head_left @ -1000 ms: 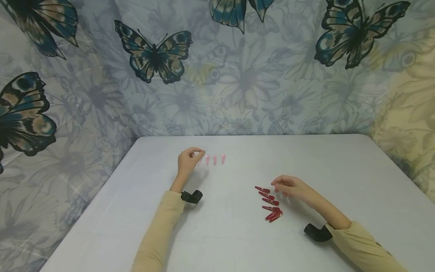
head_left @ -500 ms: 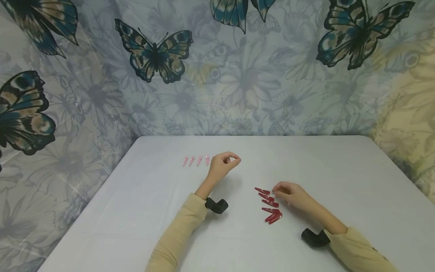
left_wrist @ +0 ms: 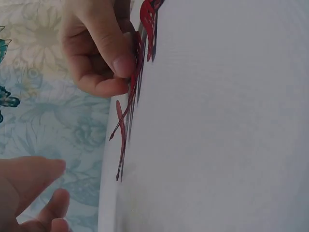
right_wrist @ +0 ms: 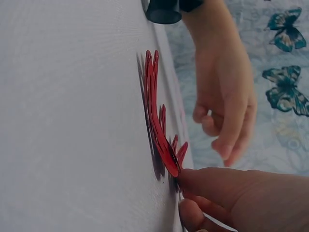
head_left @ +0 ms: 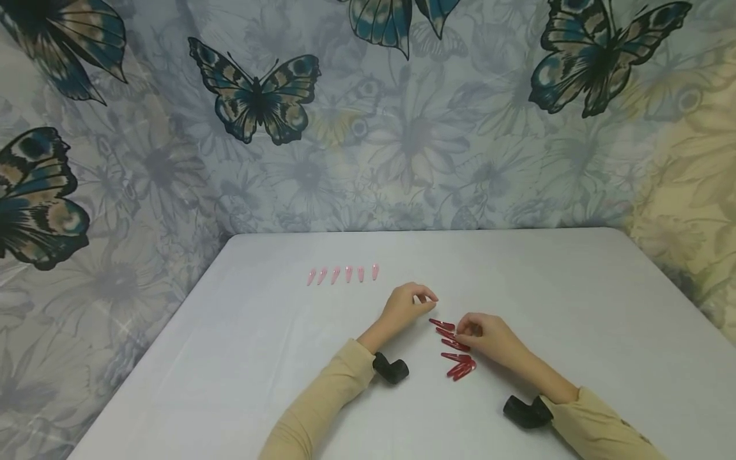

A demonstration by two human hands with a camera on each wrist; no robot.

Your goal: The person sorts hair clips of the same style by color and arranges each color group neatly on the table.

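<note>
On the table, the right hand is pinching a red snap hair clip by its broad end, presumably separating it from neighbouring clips, while the left hand is hovering nearby, empty, fingers parted.

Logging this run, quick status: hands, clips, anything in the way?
Left hand open, holding nothing. Right hand at red clips, pinch unclear. Six pink clips lined up. No obstruction visible.
</note>
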